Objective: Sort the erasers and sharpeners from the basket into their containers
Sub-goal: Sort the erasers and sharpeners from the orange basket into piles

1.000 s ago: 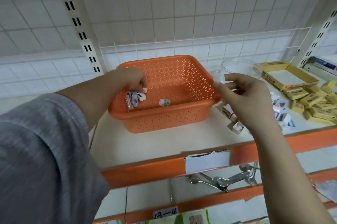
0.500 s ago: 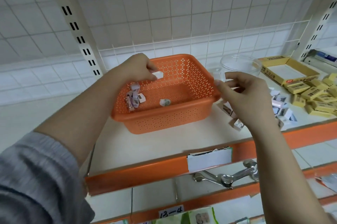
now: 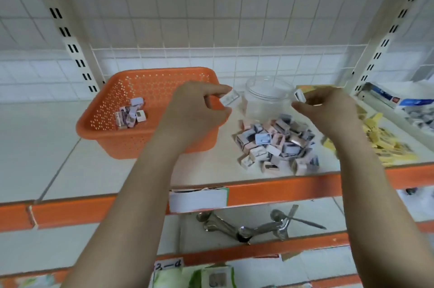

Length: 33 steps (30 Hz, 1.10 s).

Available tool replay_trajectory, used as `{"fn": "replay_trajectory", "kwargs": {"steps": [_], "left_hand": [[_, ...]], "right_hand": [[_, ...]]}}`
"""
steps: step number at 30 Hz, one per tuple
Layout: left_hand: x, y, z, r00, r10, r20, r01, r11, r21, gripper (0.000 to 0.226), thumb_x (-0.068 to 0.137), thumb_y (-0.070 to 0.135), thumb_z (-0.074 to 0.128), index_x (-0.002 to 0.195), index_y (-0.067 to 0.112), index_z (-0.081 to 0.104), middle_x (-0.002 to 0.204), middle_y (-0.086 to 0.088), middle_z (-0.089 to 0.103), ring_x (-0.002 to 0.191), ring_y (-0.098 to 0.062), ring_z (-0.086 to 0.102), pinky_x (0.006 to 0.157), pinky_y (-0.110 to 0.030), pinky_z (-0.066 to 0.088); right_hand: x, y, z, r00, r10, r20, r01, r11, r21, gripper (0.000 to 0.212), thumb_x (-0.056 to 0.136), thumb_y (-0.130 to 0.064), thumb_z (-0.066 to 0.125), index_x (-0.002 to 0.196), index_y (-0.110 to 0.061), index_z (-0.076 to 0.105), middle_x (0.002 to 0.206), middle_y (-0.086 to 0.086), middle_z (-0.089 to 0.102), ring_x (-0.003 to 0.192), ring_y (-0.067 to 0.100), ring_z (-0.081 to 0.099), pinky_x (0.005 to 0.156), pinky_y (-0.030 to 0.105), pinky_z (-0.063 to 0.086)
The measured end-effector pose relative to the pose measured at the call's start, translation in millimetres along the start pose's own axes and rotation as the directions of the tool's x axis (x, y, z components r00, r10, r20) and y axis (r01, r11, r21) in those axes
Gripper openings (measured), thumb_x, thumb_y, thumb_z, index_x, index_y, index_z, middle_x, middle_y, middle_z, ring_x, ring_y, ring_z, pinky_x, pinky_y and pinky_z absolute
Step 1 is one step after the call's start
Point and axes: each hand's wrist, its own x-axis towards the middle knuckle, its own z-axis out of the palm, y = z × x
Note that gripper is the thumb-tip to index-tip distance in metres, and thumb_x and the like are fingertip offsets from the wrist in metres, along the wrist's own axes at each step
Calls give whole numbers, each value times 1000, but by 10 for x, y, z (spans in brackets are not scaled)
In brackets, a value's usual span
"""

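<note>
An orange perforated basket (image 3: pixel 112 109) stands on the shelf with several small sharpeners (image 3: pixel 130 114) left in its near-left corner. My left hand (image 3: pixel 195 111) hovers over the basket's right rim and pinches a small white sharpener (image 3: pixel 229 98). My right hand (image 3: pixel 328 111) pinches another small white piece (image 3: pixel 300 95) beside a clear plastic jar (image 3: pixel 265 100). A heap of boxed sharpeners (image 3: pixel 277 144) lies in front of the jar. Yellow erasers (image 3: pixel 389 147) lie at the right, partly hidden behind my right forearm.
The shelf has an orange front edge (image 3: pixel 270 191) with a white label holder (image 3: pixel 197 201). Upright posts (image 3: pixel 65 32) flank the bay and wire mesh backs it. A blue-and-white box (image 3: pixel 399 100) sits far right. Metal tools (image 3: pixel 246 226) lie on the lower shelf.
My left hand lifted a white sharpener out of the basket and carried it right toward the jar. My right hand left the basket's rim and now pinches a small piece near the jar.
</note>
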Motion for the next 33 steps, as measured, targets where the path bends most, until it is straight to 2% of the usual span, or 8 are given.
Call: {"fn": "replay_trajectory", "kwargs": {"steps": [4,6,9,12,17,20,23,33], "left_hand": [[-172,179,335,991,-133,10,133,991,-31,40,80,21,73,118,28,65,86,6,64,75,-12,58,78,-29,53],[-236,222,450,982,-188,-2,188,982,-21,40,81,25,72,119,30,64,89,4,64,73,-8,54,79,-27,51],[-352,243,617,969,-242,-56,245,969,41,38,83,28,70,121,30,63,97,6,68,80,-8,58,76,-21,46],[-415,234,816,949,-292,-119,303,949,88,39,87,31,65,125,31,60,115,5,67,100,-15,63,81,-26,49],[-290,207,1035,921,-363,-144,388,889,243,37,93,30,54,130,38,53,120,2,63,106,-22,59,76,-29,46],[-212,159,1109,913,-375,-162,407,871,277,37,95,27,51,131,39,52,124,3,61,109,-21,57,72,-26,41],[-148,118,1132,905,-396,-158,424,871,249,36,96,27,51,131,37,53,126,3,61,109,-20,58,74,-26,42],[-190,142,507,950,-202,-237,235,964,124,22,93,22,55,108,31,70,102,9,70,89,-14,65,77,-31,53]], "right_hand": [[155,141,41,970,-15,241,35,996,-79,23,82,-23,73,87,-1,71,79,18,66,69,22,56,64,28,41],[209,193,83,947,-27,319,72,989,-128,21,82,-22,73,75,-3,69,72,17,65,63,23,57,60,27,44],[240,274,139,931,-28,363,88,985,-148,34,81,-26,73,104,-1,68,99,13,69,78,21,59,68,30,46],[197,357,112,950,-44,309,69,995,-71,39,81,-29,73,114,-11,65,103,6,68,78,13,56,70,23,39],[-101,406,-104,985,-103,140,91,992,90,22,86,-25,67,106,-15,68,85,-3,66,68,9,57,57,10,39],[-305,452,-154,985,-106,136,84,983,163,11,87,-25,66,96,-20,69,76,-10,63,60,1,57,54,12,41],[-426,487,-168,984,-105,147,75,977,198,7,87,-23,67,84,-29,64,73,-15,62,49,5,52,46,10,39],[-411,114,-10,987,-119,109,94,973,210,10,87,-27,64,95,-24,69,75,-16,64,52,0,55,48,11,38]]}}
